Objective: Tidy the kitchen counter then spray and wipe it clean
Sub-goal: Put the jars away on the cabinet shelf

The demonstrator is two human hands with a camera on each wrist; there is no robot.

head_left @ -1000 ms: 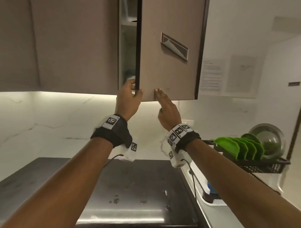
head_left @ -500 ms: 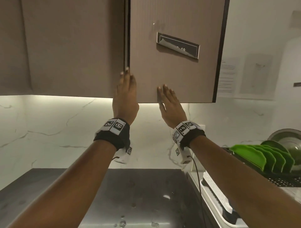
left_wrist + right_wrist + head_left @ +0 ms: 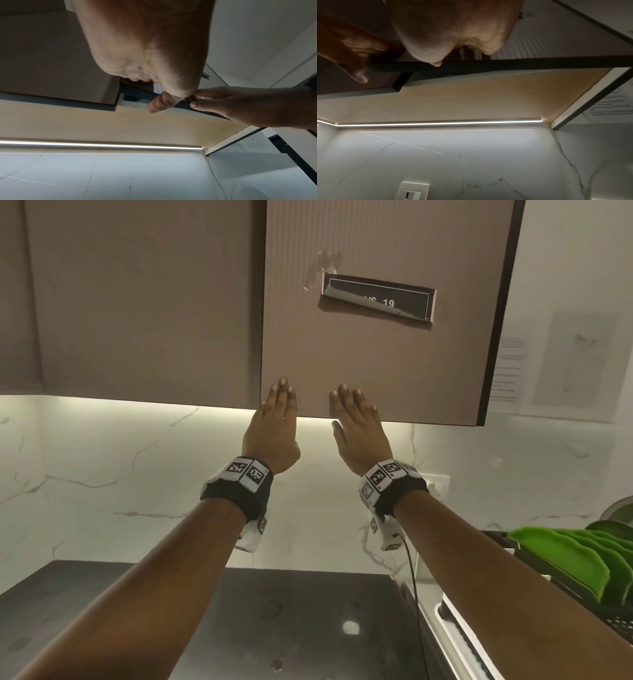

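Dark surface [image 3: 308, 611] far below the fingers looks cleared but carries wet spots, so I judge tidying nearly done, spraying and wiping left. Door [image 3: 370, 354] stands almost closed, a gap showing at its lower edge, with left hand [image 3: 274, 429] and right hand [image 3: 359, 436] flat against it, fingers straight, grasping nothing.

Cabinet door [image 3: 376, 354] label [image 3: 378, 300]: curled, text partly hidden. Wall notices [image 3: 510, 371]: print too small to read. Green plates [image 3: 575, 563] cut by right edge. Cabinet interior hidden behind door.
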